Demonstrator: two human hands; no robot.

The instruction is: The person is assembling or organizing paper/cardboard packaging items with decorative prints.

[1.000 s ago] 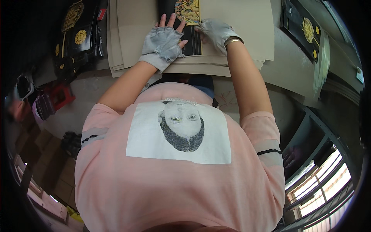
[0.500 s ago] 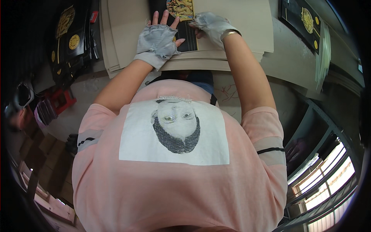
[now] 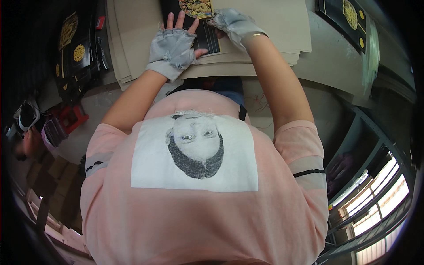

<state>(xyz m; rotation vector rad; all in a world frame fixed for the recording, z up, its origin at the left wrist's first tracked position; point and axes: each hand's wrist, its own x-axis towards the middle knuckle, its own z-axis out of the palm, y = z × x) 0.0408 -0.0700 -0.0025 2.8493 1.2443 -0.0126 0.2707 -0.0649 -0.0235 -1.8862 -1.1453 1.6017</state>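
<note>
A black printed sheet with thin gold lines and a colourful gold emblem lies on a stack of grey-beige boards. My left hand, in a worn grey fingerless glove, rests flat on the sheet's left part with its fingers spread. At the sheet's right edge, just below the emblem, is my right hand, gloved the same way. Its fingers are bent and drawn together, and whatever lies between the tips is hidden. A bracelet circles the right wrist.
More black and gold printed pieces lie at the far left, near a small red item. On the right, a black and gold panel sits by a pile of pale sheets. A red stool stands at the lower left.
The whole view has shifted a little, so the sheet and both arms appear slightly further left and up. Both hands keep nearly the same places on the sheet.
</note>
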